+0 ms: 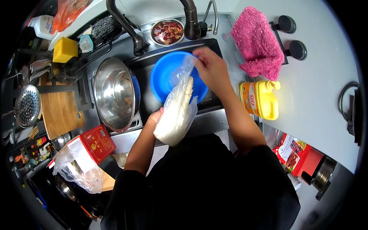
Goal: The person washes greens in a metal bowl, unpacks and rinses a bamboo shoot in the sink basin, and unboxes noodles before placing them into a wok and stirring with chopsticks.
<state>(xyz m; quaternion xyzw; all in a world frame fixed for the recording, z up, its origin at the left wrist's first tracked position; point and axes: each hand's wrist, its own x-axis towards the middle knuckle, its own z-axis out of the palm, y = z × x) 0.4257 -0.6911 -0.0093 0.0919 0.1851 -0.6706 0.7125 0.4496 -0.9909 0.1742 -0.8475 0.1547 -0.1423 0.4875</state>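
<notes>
A clear plastic bag with a bulky whitish mass inside is held at a slant over the sink's front edge. My left hand grips it from the left side, most of its fingers hidden beneath the bag. At the bag's loose upper end, my right hand pinches the plastic; its fingertips are slightly blurred. Under the bag's upper part, a blue plastic basin sits in the sink. What the whitish contents are, I cannot make out.
Left of the basin, a large steel bowl stands tilted. A small bowl of reddish dried pieces sits behind, near the dark faucet. To the right are a yellow detergent jug and a pink towel. A red box lies left.
</notes>
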